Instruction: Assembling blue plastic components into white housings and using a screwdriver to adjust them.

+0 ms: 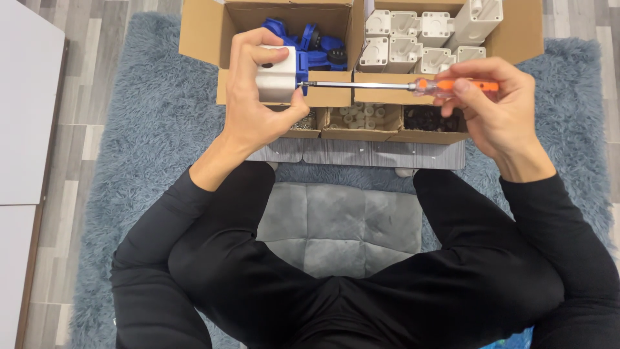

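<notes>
My left hand [255, 97] grips a white plastic block [278, 76] with a blue piece on its right side, held over the front of a cardboard box. My right hand [494, 106] holds a screwdriver [413, 85] by its clear and orange handle. The long metal shaft lies level and its tip meets the blue piece on the block. Both arms wear black sleeves.
A left cardboard box [200, 39] holds blue plastic parts [316, 45]. A right box [523, 35] holds several white blocks [413, 39]. Small trays of screws and fittings [365, 119] sit in front, with grey strips [361, 154] below. A grey cushion [339, 226] lies on the blue shaggy rug [139, 142].
</notes>
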